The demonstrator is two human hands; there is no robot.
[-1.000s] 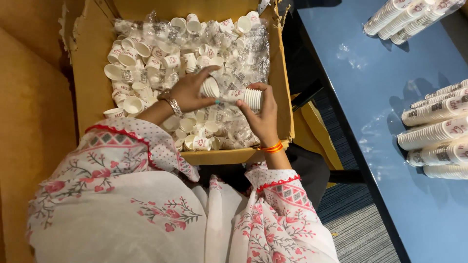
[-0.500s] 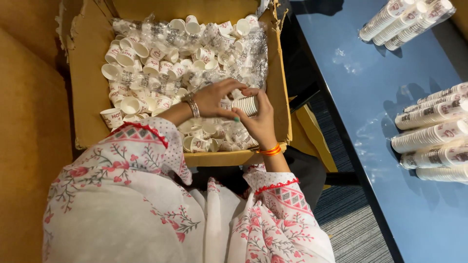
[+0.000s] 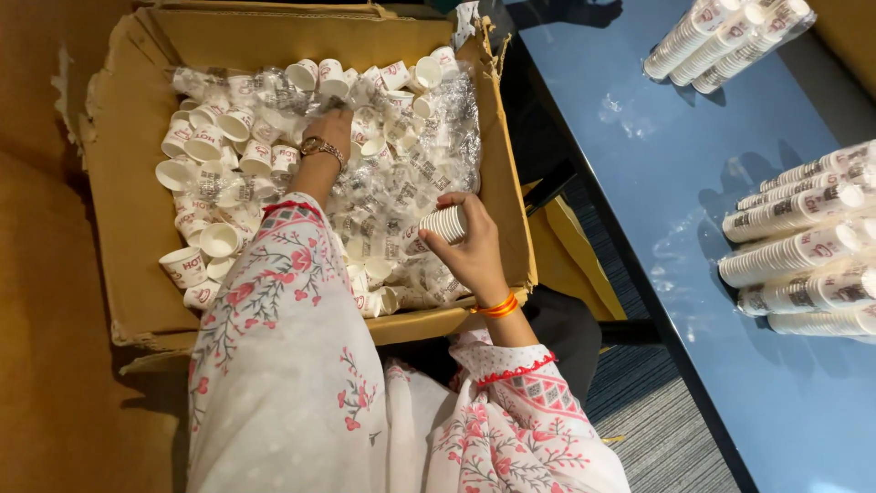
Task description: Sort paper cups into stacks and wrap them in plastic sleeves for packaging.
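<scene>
Two hands, right hand [image 3: 474,251] fingers gripping white nested cup stack [image 3: 445,224], left hand [image 3: 330,128] fingers unclear

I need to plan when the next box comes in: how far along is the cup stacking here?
Done: several long wrapped stacks of cups lie on the blue table. In hand: the right hand holds a short stack, while the left hand reaches among the loose cups. Left: the cardboard box looks largely full of loose cups and plastic wrap, so much seems to remain.
</scene>
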